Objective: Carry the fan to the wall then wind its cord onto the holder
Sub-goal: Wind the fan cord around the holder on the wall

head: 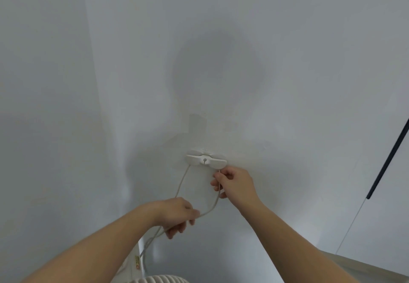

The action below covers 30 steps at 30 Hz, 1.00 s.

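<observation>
A white cord holder (206, 160) is fixed to the pale wall, shaped like a wide bow. The fan's white cord (182, 182) hangs from the holder's left end, drops to a loop and rises to its right end. My right hand (235, 182) pinches the cord just under the holder's right tip. My left hand (177, 215) grips the bottom of the loop lower down. The fan's white grille (157, 279) shows at the bottom edge, with its stand (135, 260) beside my left forearm.
The pale wall (221, 61) fills most of the view, with my shadow on it. A dark thin rod (387, 161) with a light string leans at the right. A strip of beige floor (376, 267) shows at the lower right.
</observation>
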Motion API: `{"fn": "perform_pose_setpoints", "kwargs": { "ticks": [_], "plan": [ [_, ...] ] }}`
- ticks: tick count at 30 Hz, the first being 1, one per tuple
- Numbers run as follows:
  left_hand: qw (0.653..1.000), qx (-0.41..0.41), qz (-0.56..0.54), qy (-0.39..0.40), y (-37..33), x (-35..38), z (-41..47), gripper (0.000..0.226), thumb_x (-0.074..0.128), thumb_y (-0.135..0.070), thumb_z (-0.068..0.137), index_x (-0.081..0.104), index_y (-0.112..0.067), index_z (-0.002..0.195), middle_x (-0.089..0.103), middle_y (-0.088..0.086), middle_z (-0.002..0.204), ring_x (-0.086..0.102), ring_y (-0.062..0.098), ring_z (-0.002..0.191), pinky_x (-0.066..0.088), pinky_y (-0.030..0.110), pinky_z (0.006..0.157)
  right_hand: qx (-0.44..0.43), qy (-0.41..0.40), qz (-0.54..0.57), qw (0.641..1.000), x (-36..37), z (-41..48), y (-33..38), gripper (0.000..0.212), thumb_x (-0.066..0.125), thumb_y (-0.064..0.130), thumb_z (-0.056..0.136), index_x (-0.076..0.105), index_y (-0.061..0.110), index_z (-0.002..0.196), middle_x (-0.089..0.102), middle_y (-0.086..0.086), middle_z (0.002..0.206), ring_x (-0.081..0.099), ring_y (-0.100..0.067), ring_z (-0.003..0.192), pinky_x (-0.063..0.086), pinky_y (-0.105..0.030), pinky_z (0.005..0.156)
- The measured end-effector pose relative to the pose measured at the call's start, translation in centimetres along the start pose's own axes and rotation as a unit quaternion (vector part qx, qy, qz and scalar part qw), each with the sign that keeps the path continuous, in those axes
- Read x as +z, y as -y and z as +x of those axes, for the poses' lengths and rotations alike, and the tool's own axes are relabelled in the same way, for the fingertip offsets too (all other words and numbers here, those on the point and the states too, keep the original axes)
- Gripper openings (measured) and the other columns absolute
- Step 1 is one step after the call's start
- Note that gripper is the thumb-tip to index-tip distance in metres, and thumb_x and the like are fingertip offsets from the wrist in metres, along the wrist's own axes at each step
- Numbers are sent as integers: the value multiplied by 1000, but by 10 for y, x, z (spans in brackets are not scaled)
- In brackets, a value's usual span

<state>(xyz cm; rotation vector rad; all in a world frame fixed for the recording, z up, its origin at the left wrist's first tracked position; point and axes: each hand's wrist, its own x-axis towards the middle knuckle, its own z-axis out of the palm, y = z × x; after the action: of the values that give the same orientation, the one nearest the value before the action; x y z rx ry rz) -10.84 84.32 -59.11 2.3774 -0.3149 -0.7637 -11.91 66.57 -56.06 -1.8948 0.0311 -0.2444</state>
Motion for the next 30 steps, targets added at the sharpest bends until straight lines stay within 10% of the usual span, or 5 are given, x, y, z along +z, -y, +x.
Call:
{"fn": "perform_pose_setpoints", "kwargs": {
  "ticks": [7,15,20,23,30],
  "plan": [
    [939,91,23,-331,21,-29,4,32,69,-40,83,54,-26,58,48,-8,58,43,4,55,34,21,54,9,-2,-30,1000,-6,8,4,18,59,9,89,70,8,76,72,-10,73,71,-21,63,59,-32,59],
    [878,-67,-27,-473,30,-62,-7,32,56,-41,92,66,-20,70,61,-1,68,59,22,68,45,29,64,-36,-86,-85,992,-12,1,17,14,52,8,80,63,17,80,68,0,71,68,-15,63,58,-40,65],
    [867,-83,-170,-460,17,-64,0,35,50,-30,97,67,-2,85,64,16,79,61,33,74,48,34,67,-268,-100,-278,917,-6,0,28,32,56,12,81,62,22,111,58,7,104,53,-12,94,49,-29,75],
    [831,-83,-368,-409,9,-65,4,29,46,-19,98,58,2,82,62,14,67,47,23,47,34,22,46,-368,-98,-378,844,4,10,25,25,66,8,79,71,19,101,60,1,94,54,-22,89,49,-33,70],
    [772,6,-533,-348,-23,-78,-3,28,28,-14,104,43,-6,82,66,2,46,61,8,33,26,8,28,-341,-78,-370,860,13,17,24,37,67,-8,71,74,21,93,52,-1,83,52,-24,75,46,-35,60]
  ]
}}
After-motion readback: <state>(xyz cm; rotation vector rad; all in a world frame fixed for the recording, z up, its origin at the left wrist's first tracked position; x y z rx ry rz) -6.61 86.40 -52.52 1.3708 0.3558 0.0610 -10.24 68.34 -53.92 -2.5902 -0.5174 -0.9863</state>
